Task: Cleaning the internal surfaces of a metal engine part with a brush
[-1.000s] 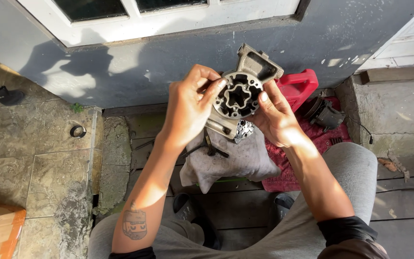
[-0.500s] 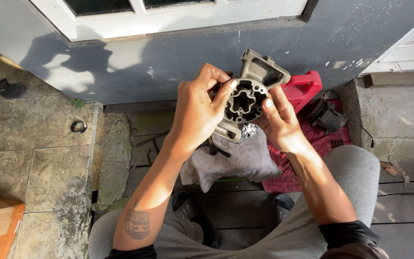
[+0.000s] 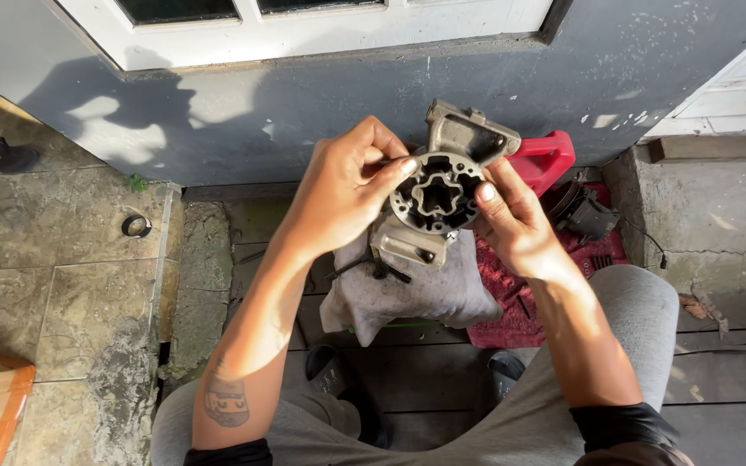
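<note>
I hold a grimy cast-metal engine part (image 3: 445, 185) up in front of me with both hands. It has a round face with a star-shaped central hole ringed by small holes, and a boxy flange at its top right. My left hand (image 3: 345, 185) grips its left side, thumb and fingertips pressed on the rim of the round face. My right hand (image 3: 511, 220) supports the right side, thumb resting on the ring's edge. The back of the part is hidden.
A grey rag (image 3: 420, 293) and a red cloth (image 3: 520, 302) lie on the ground below the part, with a red plastic container (image 3: 544, 160) and a dark mechanical piece (image 3: 587, 214) beside them. A metal ring (image 3: 135, 226) and a dark scrap (image 3: 2, 154) rest on the tiled floor at left. A grey wall (image 3: 304, 112) stands ahead.
The part sits slightly higher and more to the right in view. My left fingers have shifted along the ring's rim. Both hands keep their hold.
</note>
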